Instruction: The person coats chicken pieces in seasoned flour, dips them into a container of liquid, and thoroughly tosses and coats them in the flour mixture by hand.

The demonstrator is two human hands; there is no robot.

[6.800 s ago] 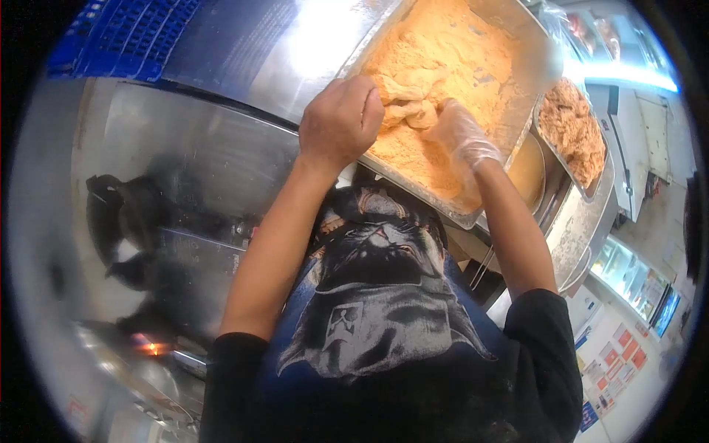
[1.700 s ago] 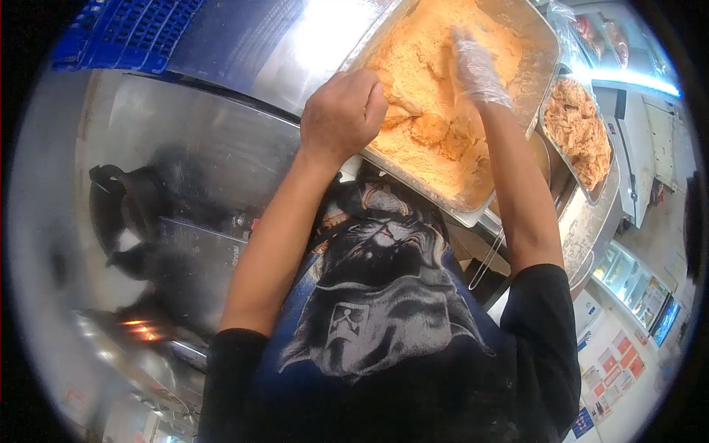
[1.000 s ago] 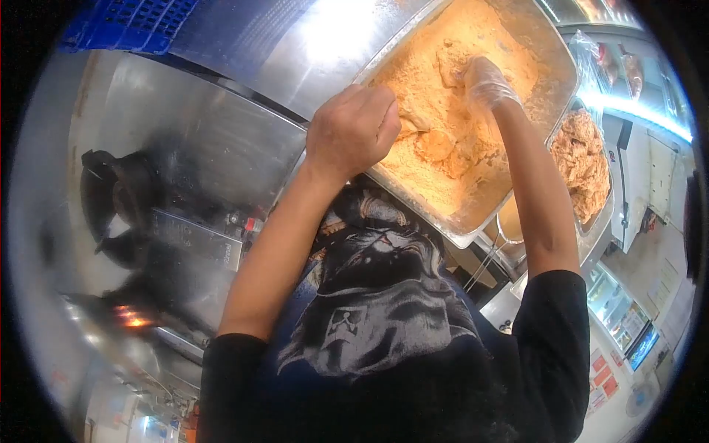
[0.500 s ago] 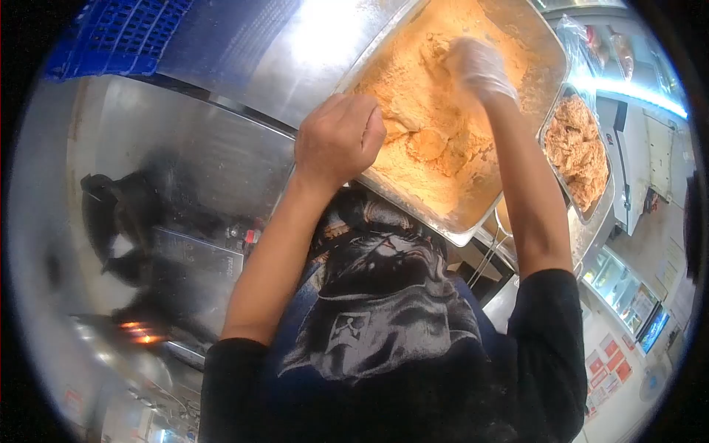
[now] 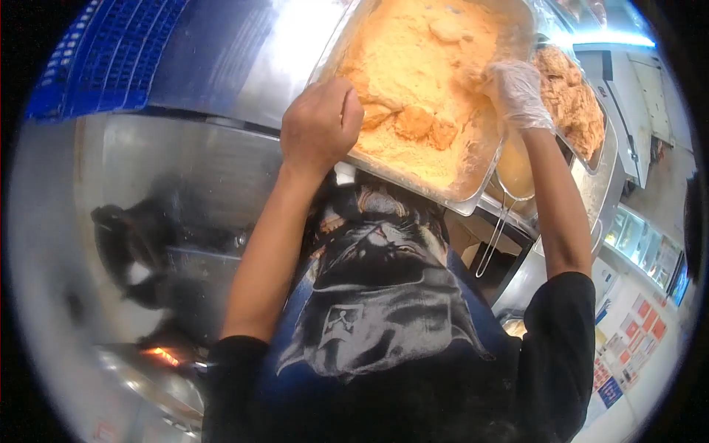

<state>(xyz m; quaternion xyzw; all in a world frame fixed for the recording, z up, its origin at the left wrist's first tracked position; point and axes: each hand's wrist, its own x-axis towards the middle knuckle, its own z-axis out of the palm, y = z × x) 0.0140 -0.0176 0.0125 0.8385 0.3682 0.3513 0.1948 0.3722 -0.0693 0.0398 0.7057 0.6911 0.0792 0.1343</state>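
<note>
My left hand [image 5: 321, 125], bare, is closed in a fist over the near left rim of a large metal tray [image 5: 484, 181]. Its fingertips are hidden, but it appears to grip the rim. Pale orange flour [image 5: 402, 52] fills the tray, and a few coated lumps [image 5: 417, 124] lie near its front. My right hand [image 5: 517, 92] wears a clear plastic glove and hovers at the tray's right side. Its fingers point left over the flour, blurred and dusted, so their grip is unclear. Just right of that hand, a metal pan holds a heap of marinated raw meat [image 5: 572, 103].
A wire-handled strainer [image 5: 517, 166] sits between the tray and the meat pan. At the upper left, a blue plastic basket [image 5: 111, 55] rests on the steel counter [image 5: 229, 52]. A flame [image 5: 162, 356] glows beside a metal wok [image 5: 151, 384] at the lower left.
My right hand has lifted out of the flour and moved right and towards me, to the tray's right side. My left hand stays at the rim. The view has shifted slightly.
</note>
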